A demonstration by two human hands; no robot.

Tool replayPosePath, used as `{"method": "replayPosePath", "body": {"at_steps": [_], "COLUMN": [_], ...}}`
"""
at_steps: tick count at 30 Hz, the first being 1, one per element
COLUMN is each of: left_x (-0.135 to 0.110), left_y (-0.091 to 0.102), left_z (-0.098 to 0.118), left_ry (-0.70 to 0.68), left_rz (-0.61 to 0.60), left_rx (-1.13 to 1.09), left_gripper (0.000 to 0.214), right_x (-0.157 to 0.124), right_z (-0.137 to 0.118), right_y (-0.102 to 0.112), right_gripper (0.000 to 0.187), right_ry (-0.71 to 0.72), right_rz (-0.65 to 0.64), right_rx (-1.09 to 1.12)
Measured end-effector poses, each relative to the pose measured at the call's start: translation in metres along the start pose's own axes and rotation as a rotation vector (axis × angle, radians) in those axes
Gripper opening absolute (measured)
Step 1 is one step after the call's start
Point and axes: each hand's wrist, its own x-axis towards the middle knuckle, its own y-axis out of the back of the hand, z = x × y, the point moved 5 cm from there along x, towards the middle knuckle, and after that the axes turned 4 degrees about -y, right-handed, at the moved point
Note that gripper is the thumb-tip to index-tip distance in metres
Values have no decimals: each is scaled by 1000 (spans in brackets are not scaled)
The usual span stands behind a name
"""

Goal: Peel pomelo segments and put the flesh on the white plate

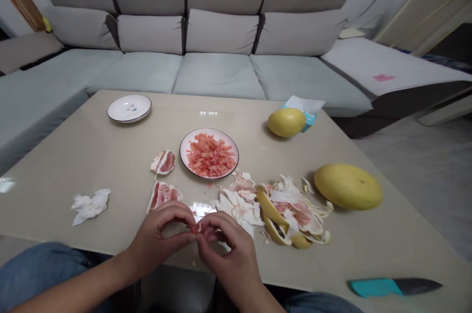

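Between the fingertips of both hands is a small piece of red pomelo flesh [195,228], mostly covered by the fingers. My left hand [162,232] pinches it from the left, and my right hand [230,244] pinches it from the other side. Just beyond my left hand lies a pomelo wedge [164,194], with a smaller wedge [164,162] behind it. A dark-rimmed plate [184,163] farther back holds a heap of loose red pomelo flesh [211,156]. To the right of my right hand, white membrane scraps [239,205] and yellow peel [273,212] are piled up.
Two whole pomelos, one [348,186] at the right and one [286,122] farther back by a tissue pack [308,106], stand on the table. A teal-handled knife [394,286] lies near the front right edge. Crumpled tissue [91,206] and another plate [129,108] are at left.
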Motion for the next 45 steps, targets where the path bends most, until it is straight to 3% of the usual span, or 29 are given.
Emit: {"method": "replayPosePath", "body": {"at_steps": [7, 15, 19, 22, 32, 34, 39, 45], "left_x": [-2, 0, 2, 2, 1, 1, 1, -2], "left_y": [-4, 3, 3, 2, 0, 1, 3, -7], "left_z": [-8, 13, 14, 14, -8, -9, 2, -27], "left_ry": [114, -265, -321, -321, 142, 140, -14, 390], "left_rz": [54, 84, 53, 11, 12, 24, 49, -11], "left_rx": [-136, 242, 333, 316, -11, -1, 160, -358], "left_gripper": [9, 19, 36, 25, 10, 10, 11, 14], "right_x": [-1, -3, -4, -3, -2, -2, -3, -2], "right_z": [11, 25, 27, 27, 25, 25, 26, 27], "right_y": [-5, -12, -15, -16, -11, -11, -10, -11], "right_gripper": [5, 20, 26, 26, 24, 21, 22, 24], "right_ry": [-215, -504, -543, -521, -450, -449, -484, -509], "right_rz": [-20, -63, -94, -121, -96, -91, -80, -103], "right_rx": [139, 352, 416, 451, 342, 327, 323, 319]}}
